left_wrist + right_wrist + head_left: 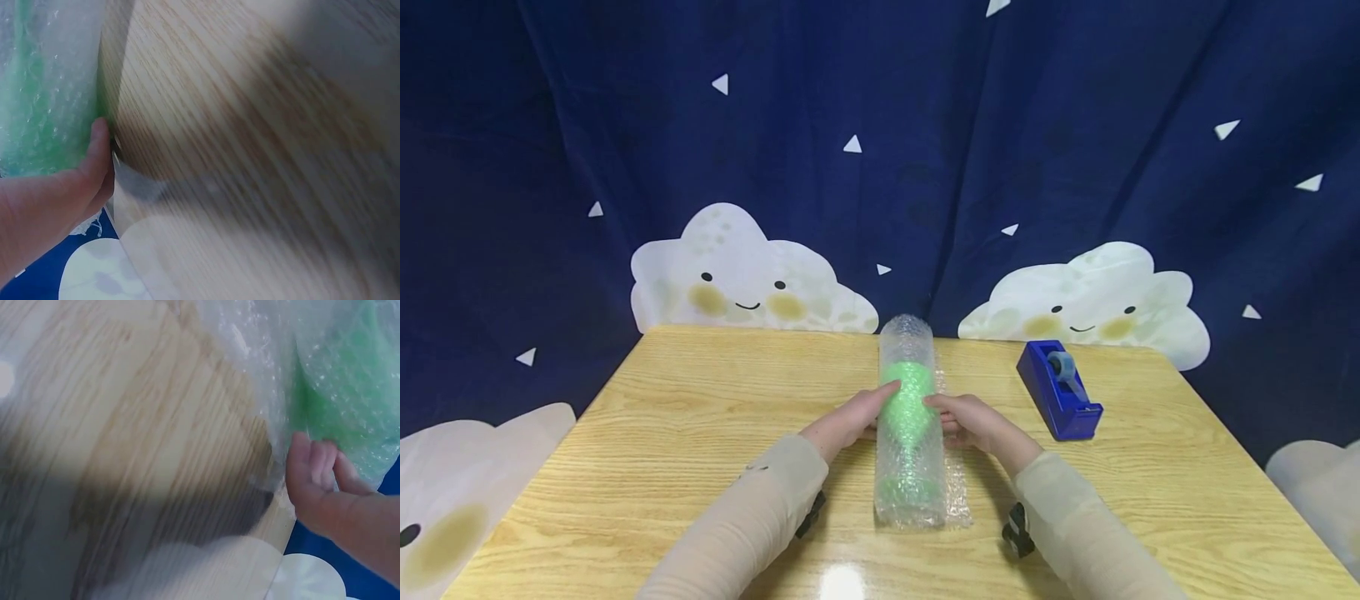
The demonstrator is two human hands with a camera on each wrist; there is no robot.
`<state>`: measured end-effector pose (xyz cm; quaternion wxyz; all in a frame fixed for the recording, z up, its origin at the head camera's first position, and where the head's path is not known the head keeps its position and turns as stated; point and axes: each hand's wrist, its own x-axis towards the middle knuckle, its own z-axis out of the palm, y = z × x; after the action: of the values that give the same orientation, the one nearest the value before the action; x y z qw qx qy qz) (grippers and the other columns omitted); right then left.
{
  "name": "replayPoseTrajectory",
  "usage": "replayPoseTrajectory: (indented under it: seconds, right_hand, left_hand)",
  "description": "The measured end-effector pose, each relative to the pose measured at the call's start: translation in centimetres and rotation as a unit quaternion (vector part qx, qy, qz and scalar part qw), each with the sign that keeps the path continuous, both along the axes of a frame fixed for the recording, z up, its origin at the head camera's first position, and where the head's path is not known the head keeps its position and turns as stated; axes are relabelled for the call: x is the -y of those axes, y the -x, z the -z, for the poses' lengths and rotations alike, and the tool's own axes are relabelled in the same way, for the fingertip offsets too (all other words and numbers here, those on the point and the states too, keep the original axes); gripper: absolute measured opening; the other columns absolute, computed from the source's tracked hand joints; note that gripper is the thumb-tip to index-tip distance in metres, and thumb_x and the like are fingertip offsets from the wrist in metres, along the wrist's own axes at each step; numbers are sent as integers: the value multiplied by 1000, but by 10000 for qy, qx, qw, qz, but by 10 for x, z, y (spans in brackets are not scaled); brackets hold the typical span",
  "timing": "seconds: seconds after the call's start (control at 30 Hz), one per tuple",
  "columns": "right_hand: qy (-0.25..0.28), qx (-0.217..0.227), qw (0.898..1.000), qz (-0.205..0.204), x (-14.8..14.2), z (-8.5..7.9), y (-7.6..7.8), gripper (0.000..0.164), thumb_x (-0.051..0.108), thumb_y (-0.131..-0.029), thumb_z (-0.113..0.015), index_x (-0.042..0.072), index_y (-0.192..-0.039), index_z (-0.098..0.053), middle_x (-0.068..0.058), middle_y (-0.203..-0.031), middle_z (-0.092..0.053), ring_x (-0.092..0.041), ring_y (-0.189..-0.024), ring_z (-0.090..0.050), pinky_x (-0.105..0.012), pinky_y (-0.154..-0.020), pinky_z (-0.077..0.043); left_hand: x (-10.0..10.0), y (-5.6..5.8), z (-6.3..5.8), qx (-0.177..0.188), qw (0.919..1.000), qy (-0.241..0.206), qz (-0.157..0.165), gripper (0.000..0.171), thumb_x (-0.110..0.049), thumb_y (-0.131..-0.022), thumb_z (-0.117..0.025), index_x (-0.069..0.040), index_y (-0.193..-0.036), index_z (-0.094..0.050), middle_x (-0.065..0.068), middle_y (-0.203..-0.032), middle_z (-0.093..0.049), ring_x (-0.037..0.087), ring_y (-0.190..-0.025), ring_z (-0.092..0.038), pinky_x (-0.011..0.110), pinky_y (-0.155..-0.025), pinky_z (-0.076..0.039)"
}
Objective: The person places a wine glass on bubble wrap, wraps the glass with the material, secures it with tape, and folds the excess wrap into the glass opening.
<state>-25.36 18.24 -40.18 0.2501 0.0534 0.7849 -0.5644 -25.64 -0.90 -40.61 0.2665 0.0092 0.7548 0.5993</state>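
Wood tbl (737,375): L hand (856,414) & R hand (973,422) grip bubble-wrap roll (908,462), 1 per side; green contents (912,400) unclear.

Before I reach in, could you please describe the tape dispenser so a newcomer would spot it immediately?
On the wooden table, look right of the bubble-wrapped bundle and right hand. The tape dispenser sits there: opaque blue, whereas the bundle is clear with green inside.

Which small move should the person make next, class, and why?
Probably roll the bubble-wrapped bundle slightly rightward: a loose bubble-wrap flap lies on the table along its right side, so rolling that way should take it up. The left hand and right hand are on opposite sides, well placed to guide it.
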Motion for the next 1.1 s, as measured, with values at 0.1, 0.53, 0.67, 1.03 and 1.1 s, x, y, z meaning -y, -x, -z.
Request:
replayPoseTrajectory:
  seconds: [0.1,0.53,0.67,1.03,1.1]
  right_hand:
    - [-10,-78,10000,24,-1,1,0,49,35,-91,-53,-6,-119,-56,4,-84,-69,-5,-76,-64,-27,-73,-52]
    - [379,-179,9990,-157,-7,2,-1,53,26,-92,-53,-13,-125,-39,2,-78,-64,-6,-71,-62,-25,-73,-54]
    - [356,-157,9991,-189,-9,1,0,51,25,-93,-52,-15,-125,-42,-1,-84,-66,-8,-74,-62,-28,-76,-55]
    - [-200,-202,9992,-281,-4,3,0,61,41,-93,-51,-10,-126,-48,-17,-109,-66,-15,-90,-65,-38,-82,-55]
    - [-285,-149,9991,-276,-2,2,-1,63,45,-92,-51,-9,-126,-49,-16,-109,-66,-17,-93,-65,-41,-84,-54]
  left_hand:
    - [0,0,1,-30,10000,-12,31,70,-50,-96,-35,6,-138,-36,21,-126,-54,31,-111,-58,43,-94,-49]
    - [0,3,4,-69,10000,-49,28,71,-50,-95,-38,7,-136,-39,22,-123,-57,31,-110,-59,44,-97,-47]
    - [2,2,3,-137,9999,66,16,72,-51,-94,-38,8,-136,-39,22,-123,-57,31,-109,-59,43,-96,-48]
    - [1,2,2,-113,9999,53,40,73,-53,-95,-37,8,-136,-39,23,-128,-54,33,-116,-56,43,-100,-45]
    - [0,1,2,-139,9999,63,70,74,-53,-95,-37,9,-135,-39,24,-129,-54,33,-116,-56,43,-100,-45]
